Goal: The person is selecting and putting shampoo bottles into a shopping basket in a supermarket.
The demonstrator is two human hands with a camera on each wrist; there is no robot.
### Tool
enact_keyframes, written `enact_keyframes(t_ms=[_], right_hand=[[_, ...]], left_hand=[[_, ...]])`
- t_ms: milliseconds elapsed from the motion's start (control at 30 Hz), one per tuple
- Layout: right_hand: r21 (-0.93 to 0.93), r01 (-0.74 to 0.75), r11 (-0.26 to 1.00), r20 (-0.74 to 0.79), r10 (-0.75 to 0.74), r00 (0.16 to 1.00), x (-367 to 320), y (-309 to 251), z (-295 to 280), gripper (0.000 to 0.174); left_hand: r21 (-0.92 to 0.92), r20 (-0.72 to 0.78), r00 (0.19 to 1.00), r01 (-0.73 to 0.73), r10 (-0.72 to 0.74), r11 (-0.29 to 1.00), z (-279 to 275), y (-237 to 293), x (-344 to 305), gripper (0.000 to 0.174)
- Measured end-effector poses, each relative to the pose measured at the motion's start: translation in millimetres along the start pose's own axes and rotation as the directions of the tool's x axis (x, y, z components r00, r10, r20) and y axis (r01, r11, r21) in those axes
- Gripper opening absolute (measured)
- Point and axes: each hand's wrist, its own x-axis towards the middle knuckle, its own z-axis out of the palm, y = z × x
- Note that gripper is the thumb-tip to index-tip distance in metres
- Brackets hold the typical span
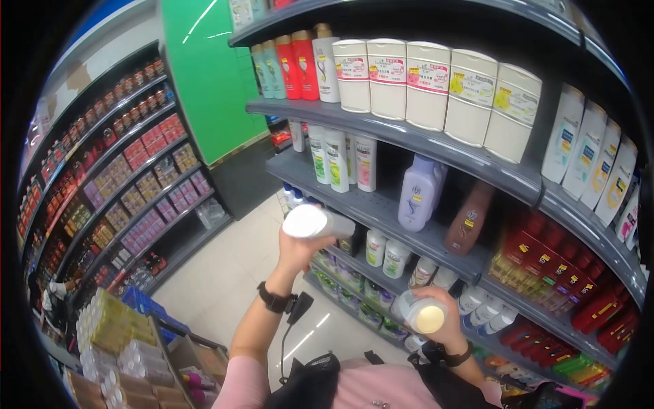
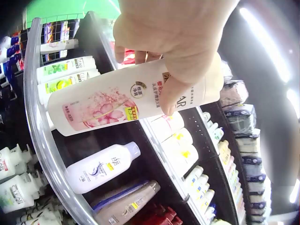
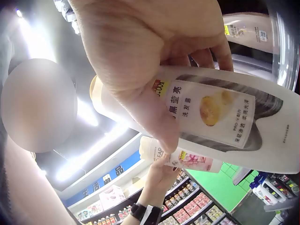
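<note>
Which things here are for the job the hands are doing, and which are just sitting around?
Part of the job, it seems:
left hand
pink-flower bottle, held in it
right hand
bottle with yellow cap, held in it

Just sitting on the shelves:
purple bottle
brown bottle
red bottles
big cream containers

Held btls (image 2: 105,105): smooth plastic w/ slight sheen. Shelf edge (image 1: 409,135): glossy. Pink shirt (image 1: 381,387): matt cloth.

White grey-swirled plastic bottle (image 3: 225,117), three o'clock, gripped by right hand (image 3: 140,51); white pink-labelled plastic bottle (image 3: 187,158), six o'clock, in left hand (image 3: 161,176).
</note>
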Motion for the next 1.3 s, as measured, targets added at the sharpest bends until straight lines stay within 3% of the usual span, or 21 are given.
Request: enact_keyframes(t_ms=[233,300,467,533,633,733,833,1067,1133,1267,1300], right_hand=[[0.031,-0.074,0.997,-0.029,0.075,0.997,49,16,20,0.049],[-0.011,-0.068,0.998,-0.064,0.067,0.996,55,21,28,0.05],[-0.154,-0.081,0.985,-0.169,0.054,0.984,94,39,73,0.056],[-0.097,-0.177,0.98,-0.247,0.148,0.958,104,39,82,0.05],[-0.066,-0.171,0.983,-0.286,0.145,0.947,122,43,102,0.048],[-0.062,-0.218,0.974,-0.306,0.189,0.933,135,52,119,0.047],[-0.09,-0.24,0.967,-0.291,0.205,0.934,140,67,125,0.06],[-0.117,-0.286,0.951,-0.266,0.248,0.931,145,70,124,0.06],[-0.071,-0.309,0.949,-0.277,0.279,0.919,144,68,120,0.06],[-0.089,-0.303,0.949,-0.274,0.269,0.923,134,75,109,0.059],[-0.086,-0.309,0.947,-0.271,0.276,0.922,132,77,107,0.058]], left_hand=[[-0.114,0.179,0.982,-0.044,0.064,0.992,28,-50,105,0.053],[-0.067,0.211,0.967,-0.134,0.145,0.989,35,-65,130,0.052],[-0.048,0.322,0.941,-0.089,0.1,0.995,43,-104,194,0.052],[-0.077,0.359,0.927,-0.088,0.11,0.993,47,-112,207,0.051],[-0.124,0.438,0.888,-0.096,0.141,0.988,50,-133,226,0.057],[-0.248,0.431,0.891,-0.033,0.141,0.968,56,-158,241,0.07],[-0.264,0.417,0.898,-0.029,0.141,0.964,62,-175,255,0.068],[-0.165,0.398,0.909,-0.059,0.121,0.985,71,-176,245,0.06],[-0.259,0.308,0.944,-0.035,0.117,0.965,80,-178,238,0.059],[-0.234,0.299,0.953,0.015,0.058,0.972,90,-184,214,0.063],[-0.132,0.198,0.975,-0.08,0.106,0.988,94,-191,206,0.065]])
